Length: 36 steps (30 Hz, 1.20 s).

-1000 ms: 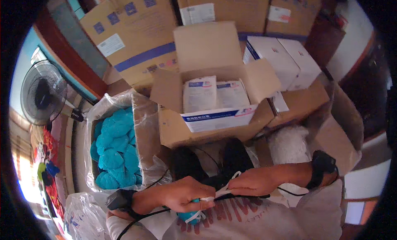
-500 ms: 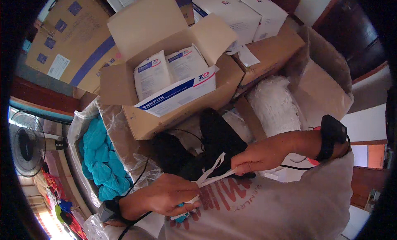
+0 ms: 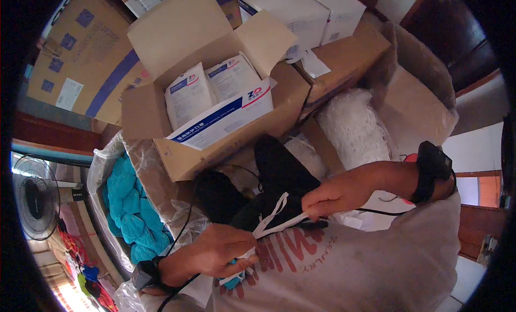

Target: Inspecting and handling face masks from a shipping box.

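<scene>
My left hand (image 3: 223,251) is closed around a small teal face mask (image 3: 233,282), low in front of my shirt; most of it is hidden by the fingers. White elastic straps (image 3: 287,224) come out of that fist. One is stretched taut to my right hand (image 3: 339,196), whose fingers pinch its end. A loose strap loop stands up between the hands. To the left, many similar teal masks (image 3: 130,201) fill a plastic-lined box. A thick bundle of white elastic straps (image 3: 355,128) lies in a carton beyond my right hand.
An open white-fronted box (image 3: 226,121) with white packets (image 3: 189,97) sits on a brown carton ahead. White boxes (image 3: 287,16) are stacked behind it, and a large carton (image 3: 80,59) stands far left. A fan (image 3: 36,196) is at the left edge. Black-clad legs (image 3: 279,172) are below.
The boxes shift slightly left and up in the view. Both hands keep their grip, with the strap still stretched between them; the loose loop has tilted slightly.
</scene>
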Tool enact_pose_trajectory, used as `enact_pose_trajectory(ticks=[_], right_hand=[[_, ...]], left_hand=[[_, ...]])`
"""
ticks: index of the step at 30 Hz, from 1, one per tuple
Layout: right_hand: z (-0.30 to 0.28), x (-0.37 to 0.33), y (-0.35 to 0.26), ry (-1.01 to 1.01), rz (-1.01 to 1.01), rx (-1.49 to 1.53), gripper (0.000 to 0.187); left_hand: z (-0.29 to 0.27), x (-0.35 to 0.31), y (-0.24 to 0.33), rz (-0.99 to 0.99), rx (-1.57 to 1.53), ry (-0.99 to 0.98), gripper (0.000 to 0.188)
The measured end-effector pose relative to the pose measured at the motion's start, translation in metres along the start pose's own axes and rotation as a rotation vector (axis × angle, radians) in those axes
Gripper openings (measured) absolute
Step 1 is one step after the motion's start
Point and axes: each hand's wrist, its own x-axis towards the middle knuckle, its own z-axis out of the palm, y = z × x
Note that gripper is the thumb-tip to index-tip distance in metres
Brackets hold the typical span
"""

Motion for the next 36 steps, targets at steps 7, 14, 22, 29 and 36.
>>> enact_pose_trajectory(ticks=[7,14,22,29,36], right_hand=[[-0.003,-0.005,-0.003,0.013,0.002,-0.049,0.029],[-0.004,-0.007,0.006,0.03,-0.017,-0.065,0.027],[-0.023,-0.031,0.025,0.351,0.213,0.077,0.021],[-0.034,-0.027,0.101,0.652,0.26,0.452,0.017],[-0.045,-0.024,0.202,0.79,0.375,-0.216,0.025]], left_hand=[[-0.001,0.003,-0.002,-0.059,-0.097,0.016,0.011],[-0.001,0.008,-0.002,-0.06,-0.135,0.027,0.011],[-0.003,-0.029,-0.03,-0.193,-0.535,0.742,0.027],[-0.006,-0.002,-0.036,-0.516,-0.205,0.659,0.03],[-0.008,-0.012,-0.065,-0.445,0.051,0.639,0.045]])
